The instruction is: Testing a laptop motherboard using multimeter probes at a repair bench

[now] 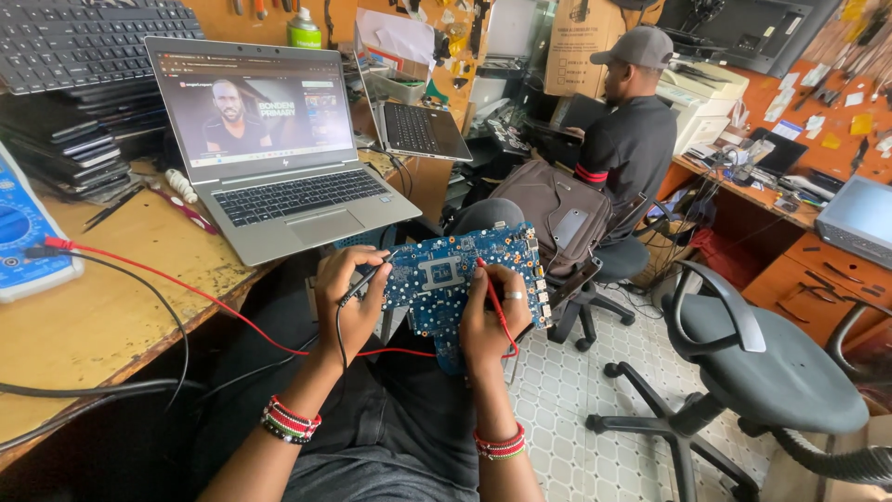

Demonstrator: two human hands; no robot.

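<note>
A blue circuit board (455,279) rests over my lap, tilted toward me. My left hand (346,302) grips its left edge and holds a black test probe (367,279) whose tip touches the board. My right hand (488,321) supports the board's lower right part and pinches a red test probe (491,293) against it. Red and black leads (167,279) run left across the wooden bench (84,325) to a blue multimeter (26,237).
An open silver laptop (279,149) with a lit screen sits on the bench beside stacked laptops (65,139). Another person (632,121) sits at the back with a brown bag (557,209) behind them. An office chair (753,363) stands at the right on tiled floor.
</note>
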